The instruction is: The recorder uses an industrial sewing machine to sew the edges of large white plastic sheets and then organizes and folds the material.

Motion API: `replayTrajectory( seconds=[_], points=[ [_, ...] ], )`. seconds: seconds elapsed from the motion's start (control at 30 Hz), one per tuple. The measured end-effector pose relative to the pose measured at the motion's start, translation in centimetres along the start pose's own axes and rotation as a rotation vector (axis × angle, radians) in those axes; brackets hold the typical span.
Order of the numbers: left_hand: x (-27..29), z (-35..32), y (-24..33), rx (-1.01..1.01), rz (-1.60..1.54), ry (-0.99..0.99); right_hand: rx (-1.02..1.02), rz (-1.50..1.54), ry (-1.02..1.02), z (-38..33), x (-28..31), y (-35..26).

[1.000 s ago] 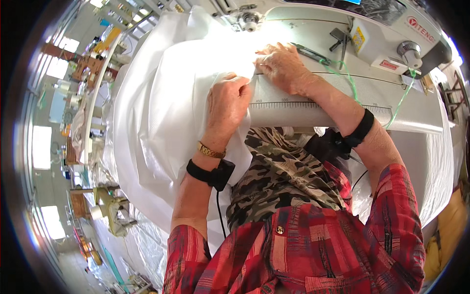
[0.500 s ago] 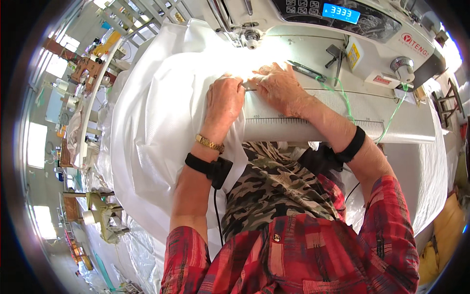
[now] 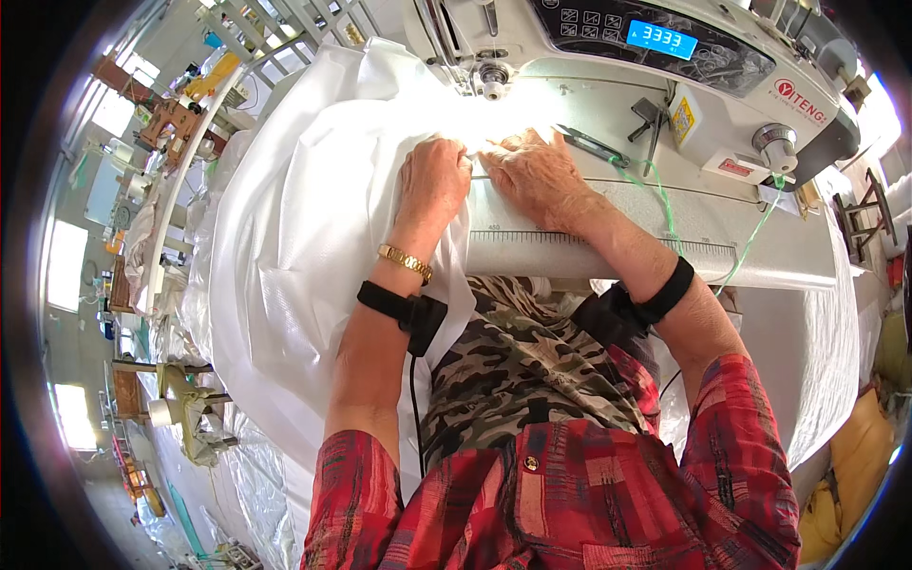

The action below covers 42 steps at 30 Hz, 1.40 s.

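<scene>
A large sheet of white fabric (image 3: 294,218) spreads over the left of the sewing table and hangs past its front edge. Closed at the fabric's right edge, my left hand (image 3: 435,182) has its fingers curled down into the cloth. My right hand (image 3: 534,176) lies rather flat just beside it, fingers stretched toward the brightly lit needle area and resting on the work surface. Strong glare hides the fingertips and the cloth edge between the hands. The sewing machine's head (image 3: 492,81) stands just beyond both hands.
Right of my right hand lie dark thread snips (image 3: 591,144) and green thread (image 3: 665,204). A black metal guide (image 3: 650,128) stands behind them. The machine body with its lit display (image 3: 662,39) fills the far right. A printed ruler scale (image 3: 608,239) runs along the table's front.
My right hand has flattened from a bent, pinching shape, its fingers now stretched out. My left hand stays at the fabric edge, slightly more curled. The whole view has shifted a little.
</scene>
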<state>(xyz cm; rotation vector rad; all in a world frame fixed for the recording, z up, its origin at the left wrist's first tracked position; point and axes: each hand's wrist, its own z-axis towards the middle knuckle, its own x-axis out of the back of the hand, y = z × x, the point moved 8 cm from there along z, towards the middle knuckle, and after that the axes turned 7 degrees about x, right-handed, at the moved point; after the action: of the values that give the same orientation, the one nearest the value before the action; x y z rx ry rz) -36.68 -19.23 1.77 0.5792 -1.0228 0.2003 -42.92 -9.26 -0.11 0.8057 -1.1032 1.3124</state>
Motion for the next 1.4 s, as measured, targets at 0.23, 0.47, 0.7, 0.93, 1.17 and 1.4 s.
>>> replayTrajectory(
  seconds=[0.23, 0.47, 0.7, 0.93, 1.17, 1.4],
  points=[
    [0.4, -0.4, 0.5, -0.015, 0.003, -0.007, -0.01, 0.055, 0.041, -0.3, 0.2, 0.1],
    [6.3, -1.2, 2.6, -0.16, -0.236, -0.259, 0.054, 0.071, 0.025, -0.9, 0.4, 0.3],
    [21.0, 2.7, -11.4, -0.196, 0.128, 0.147, 0.075, 0.111, 0.05, -1.3, 1.0, 0.4],
    [9.8, 0.7, -25.7, 0.293, -0.109, -0.023, 0.077, 0.024, 0.016, -1.2, 1.4, -0.6],
    [8.1, -0.6, -18.4, 0.257, 0.198, -0.027, 0.119, 0.118, 0.152, 1.1, 1.1, -2.4],
    [11.0, -4.2, -20.4, 0.151, 0.337, 0.101, 0.117, -0.106, 0.175, 1.5, 0.9, -2.4]
  ],
)
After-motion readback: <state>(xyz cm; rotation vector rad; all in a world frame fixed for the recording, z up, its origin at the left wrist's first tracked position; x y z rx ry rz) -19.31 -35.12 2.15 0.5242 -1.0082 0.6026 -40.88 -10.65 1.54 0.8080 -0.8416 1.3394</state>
